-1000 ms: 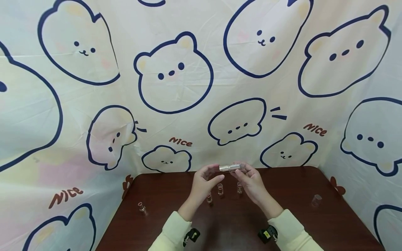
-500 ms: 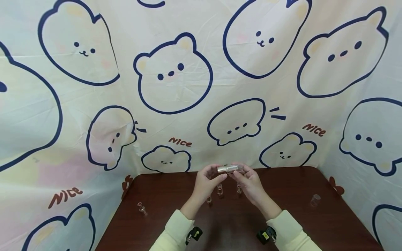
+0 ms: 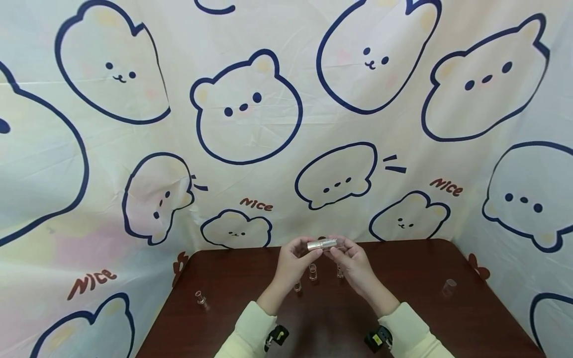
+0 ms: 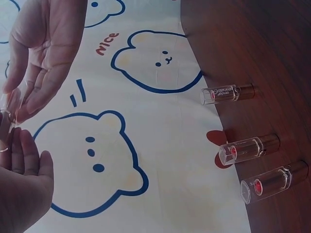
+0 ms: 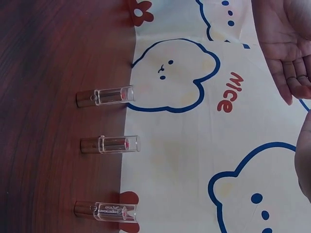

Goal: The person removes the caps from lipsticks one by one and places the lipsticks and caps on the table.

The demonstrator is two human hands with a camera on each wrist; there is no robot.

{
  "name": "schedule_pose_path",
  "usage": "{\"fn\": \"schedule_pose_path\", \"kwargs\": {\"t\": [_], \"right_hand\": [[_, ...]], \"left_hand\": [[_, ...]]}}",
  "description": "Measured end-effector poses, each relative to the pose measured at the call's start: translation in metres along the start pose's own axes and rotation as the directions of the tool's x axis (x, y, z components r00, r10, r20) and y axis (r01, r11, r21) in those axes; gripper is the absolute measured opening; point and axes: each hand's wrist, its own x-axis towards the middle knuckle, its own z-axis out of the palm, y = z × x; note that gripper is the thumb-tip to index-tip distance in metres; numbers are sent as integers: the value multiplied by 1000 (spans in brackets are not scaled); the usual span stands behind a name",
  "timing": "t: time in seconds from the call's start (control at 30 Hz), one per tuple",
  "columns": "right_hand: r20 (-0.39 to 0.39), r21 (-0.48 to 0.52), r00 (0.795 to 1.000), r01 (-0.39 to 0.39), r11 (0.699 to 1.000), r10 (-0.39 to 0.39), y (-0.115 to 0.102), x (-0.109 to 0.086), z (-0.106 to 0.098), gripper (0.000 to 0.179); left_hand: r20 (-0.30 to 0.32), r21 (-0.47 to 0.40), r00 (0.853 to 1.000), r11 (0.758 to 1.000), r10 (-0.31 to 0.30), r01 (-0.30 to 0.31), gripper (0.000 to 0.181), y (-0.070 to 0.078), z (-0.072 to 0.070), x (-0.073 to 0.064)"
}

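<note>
A lipstick (image 3: pixel 322 244) with a silvery tube and a clear end lies nearly level between both hands, above the far part of the table. My left hand (image 3: pixel 293 261) holds its silvery end with thumb and fingers. At the clear end, my right hand (image 3: pixel 354 262) pinches it with thumb and fingertips. In the left wrist view the held piece (image 4: pixel 7 114) is partly cut off at the frame edge. Below the hands, three clear-capped lipsticks stand upright: one (image 3: pixel 297 286) on the left, one (image 3: pixel 313 272) in the middle, one (image 3: pixel 340 272) on the right.
On the dark brown table (image 3: pixel 250 323), another small upright lipstick (image 3: pixel 200 298) stands far left. A clear cylindrical cap (image 3: pixel 449 287) is at the right. A cloth with bear drawings (image 3: pixel 286 184) rises behind and beside the table.
The lipstick has shifted slightly left and down, and my two hands have come a little closer together around it. The things on the table stay in place.
</note>
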Motion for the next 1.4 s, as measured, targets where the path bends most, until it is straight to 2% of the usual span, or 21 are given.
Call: {"fn": "schedule_pose_path", "kwargs": {"t": [0.3,0.57,0.8,0.97,1.2,1.4], "right_hand": [[-15,-37,1000,-14,999,13,2,0,2,48],[-10,-44,1000,0,999,0,3,-1,2,45],[-3,-51,1000,-2,999,1,3,-2,2,33],[11,-59,1000,13,998,-13,4,-2,1,38],[12,-46,1000,5,999,-4,5,-2,1,27],[-30,-56,998,57,997,-59,-1,-2,-7,27]], "left_hand": [[-3,38,1000,999,-4,4,23,-3,-2,-2],[-12,42,1000,999,2,-2,23,-2,-3,-4],[-19,87,1000,996,-21,22,23,0,-4,-7],[-17,110,1000,994,-16,18,23,0,-4,-8],[-7,90,1000,996,-10,10,23,-3,-7,-9],[-61,71,998,997,10,-5,22,-5,-16,-9]]}}
